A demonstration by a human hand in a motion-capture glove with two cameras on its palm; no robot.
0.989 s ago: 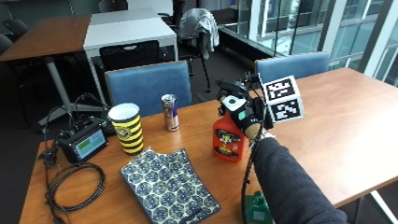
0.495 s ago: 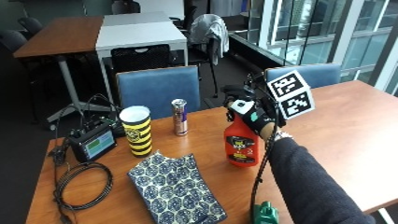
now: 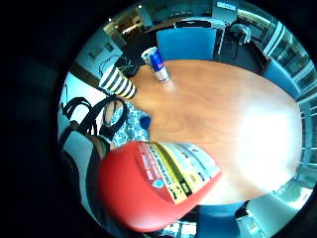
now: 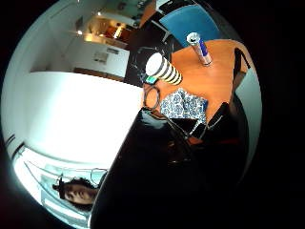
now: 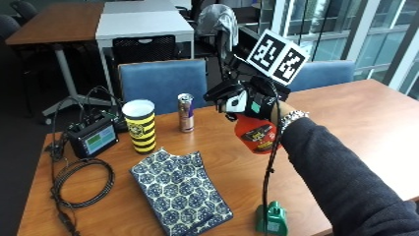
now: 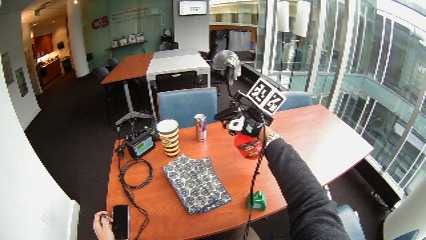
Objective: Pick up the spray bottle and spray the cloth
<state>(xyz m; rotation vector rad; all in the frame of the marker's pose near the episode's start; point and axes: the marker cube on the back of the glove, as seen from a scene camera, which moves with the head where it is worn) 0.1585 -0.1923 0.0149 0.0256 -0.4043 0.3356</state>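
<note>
My gloved right hand (image 5: pixel 252 101) grips the neck and trigger of a red spray bottle (image 5: pixel 256 133) and holds it in the air above the wooden table (image 5: pixel 353 123), tilted with its nozzle toward the left. The bottle's red body (image 3: pixel 158 186) with its yellow label fills much of the little finger side palm view. A folded blue and white patterned cloth (image 5: pixel 180 191) lies flat on the table, below and left of the bottle, apart from it. The cloth (image 4: pixel 186 105) shows in the thumb side palm view too, and in the wide outside view the cloth (image 6: pixel 196 182) and bottle (image 6: pixel 248 145) appear again.
A yellow and black striped cup (image 5: pixel 140 125) and a slim can (image 5: pixel 187 113) stand behind the cloth. A small screen device (image 5: pixel 95 137) with coiled cables (image 5: pixel 78 182) sits at the left. A green object (image 5: pixel 270 219) stands near the front edge. Blue chairs (image 5: pixel 160 81) line the far side.
The bottle has gone from standing on the table to hanging in the air, tilted, in my hand. The outside camera has also shifted.
</note>
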